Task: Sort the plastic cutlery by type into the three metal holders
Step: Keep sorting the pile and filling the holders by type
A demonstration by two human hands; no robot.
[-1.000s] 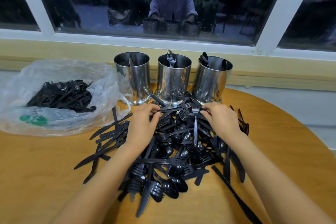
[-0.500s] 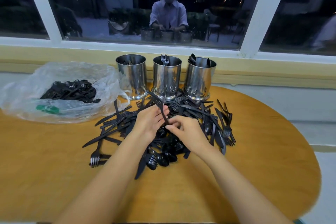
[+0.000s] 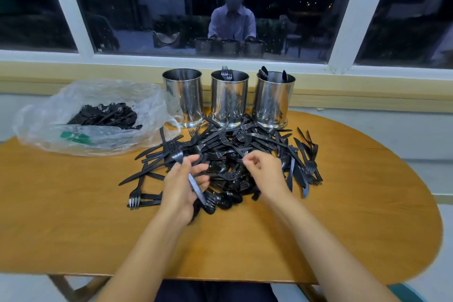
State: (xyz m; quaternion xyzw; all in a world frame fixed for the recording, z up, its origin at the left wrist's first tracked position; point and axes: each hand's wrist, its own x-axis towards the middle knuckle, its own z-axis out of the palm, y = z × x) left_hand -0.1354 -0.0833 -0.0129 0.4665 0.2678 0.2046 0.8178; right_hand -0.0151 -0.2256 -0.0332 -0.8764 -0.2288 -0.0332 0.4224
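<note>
head view looks down on a wooden surface point(image 3: 73, 216) where a loose pile of black plastic cutlery point(image 3: 255, 144) sprawls across the centre of the frame, touching the feet of three metal holders lined up at the upper middle. the left hand point(image 3: 176, 191), just left of centre, grips one fork point(image 3: 196, 189) above the pile's near edge, its fingers point(image 3: 199, 169) curled round the handle and the tines pointing up-frame. the right hand point(image 3: 266, 174) hovers over the middle of the pile with fingers point(image 3: 252, 158) bent inward; whether they pinch a piece or are only clenched i cannot tell. the middle holder point(image 3: 230, 100) shows fork tines above its rim, the right-hand holder point(image 3: 274, 100) shows spoon bowls, and the holder on the left point(image 3: 182, 98) is too dark inside to read. a clear bag point(image 3: 44, 125) at the upper left holds more cutlery. judging by this, sorting is early, with most pieces unsorted, and the step in hand is picking out forks. next the fork should go up-frame to the middle holder and drop in handle first, clear of the rim.
</note>
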